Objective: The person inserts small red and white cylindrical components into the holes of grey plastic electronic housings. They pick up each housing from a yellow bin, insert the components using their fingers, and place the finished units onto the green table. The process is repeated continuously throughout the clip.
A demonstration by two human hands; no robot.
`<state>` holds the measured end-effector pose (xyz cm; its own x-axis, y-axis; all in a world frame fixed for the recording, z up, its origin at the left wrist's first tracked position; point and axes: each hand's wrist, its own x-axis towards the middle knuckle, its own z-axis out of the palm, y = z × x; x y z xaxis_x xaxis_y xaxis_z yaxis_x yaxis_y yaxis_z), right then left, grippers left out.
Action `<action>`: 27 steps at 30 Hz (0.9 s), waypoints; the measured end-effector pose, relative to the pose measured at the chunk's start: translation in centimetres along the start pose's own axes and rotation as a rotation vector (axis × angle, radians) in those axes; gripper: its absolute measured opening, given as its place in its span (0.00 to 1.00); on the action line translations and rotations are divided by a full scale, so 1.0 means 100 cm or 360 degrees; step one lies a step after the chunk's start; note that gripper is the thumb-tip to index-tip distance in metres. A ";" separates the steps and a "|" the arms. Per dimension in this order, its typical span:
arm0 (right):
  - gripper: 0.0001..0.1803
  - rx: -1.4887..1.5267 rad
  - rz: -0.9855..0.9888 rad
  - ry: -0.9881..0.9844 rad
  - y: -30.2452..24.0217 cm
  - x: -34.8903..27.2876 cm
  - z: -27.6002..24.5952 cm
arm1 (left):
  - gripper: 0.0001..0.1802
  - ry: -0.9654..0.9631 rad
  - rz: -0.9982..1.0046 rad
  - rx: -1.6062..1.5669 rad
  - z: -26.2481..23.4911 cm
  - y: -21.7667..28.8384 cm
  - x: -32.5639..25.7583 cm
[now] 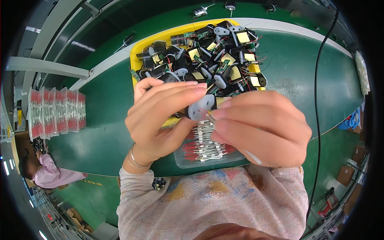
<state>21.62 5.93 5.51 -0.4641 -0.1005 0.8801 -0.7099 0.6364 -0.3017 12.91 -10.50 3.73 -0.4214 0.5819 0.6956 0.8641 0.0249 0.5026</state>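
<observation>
My left hand (162,116) grips a small black part with a round grey face (200,108), held up close above the green table. Thin red wires stick out of that face. My right hand (260,128) pinches a thin white-sleeved wire piece (252,156) and touches its tip to the grey face. Below both hands sits a clear tray (188,162) of several red wires with white sleeves. Behind the hands a yellow tray (138,52) is heaped with several black parts of the same kind, some with yellow tape and small green boards.
A green conveyor-like table (304,76) runs across the view, with a black cable (318,92) hanging down its right side. Stacked clear packs of red pieces (56,112) stand at the left. Another person in pink (52,174) sits at the lower left. Loose parts (200,11) lie beyond the yellow tray.
</observation>
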 end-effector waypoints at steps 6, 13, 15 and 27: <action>0.11 0.0257 0.0400 -0.0168 0.008 0.005 -0.007 | 0.24 0.0141 -0.0230 -0.0480 0.005 0.008 -0.003; 0.11 0.0206 0.0524 -0.0108 -0.001 0.006 -0.006 | 0.18 0.0112 -0.0274 -0.0848 0.006 0.005 -0.004; 0.12 0.0035 0.0350 -0.0085 0.004 0.002 -0.004 | 0.17 0.0186 -0.0366 -0.0862 0.007 0.009 -0.007; 0.13 0.0182 0.0319 -0.0156 0.011 -0.002 0.003 | 0.13 -0.0012 -0.0438 -0.0608 -0.005 0.010 -0.014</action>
<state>20.76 6.44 4.86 -0.6468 -0.0585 0.7604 -0.6514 0.5609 -0.5110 14.22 -11.74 3.49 -0.6176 0.6014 0.5068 0.5567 -0.1209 0.8219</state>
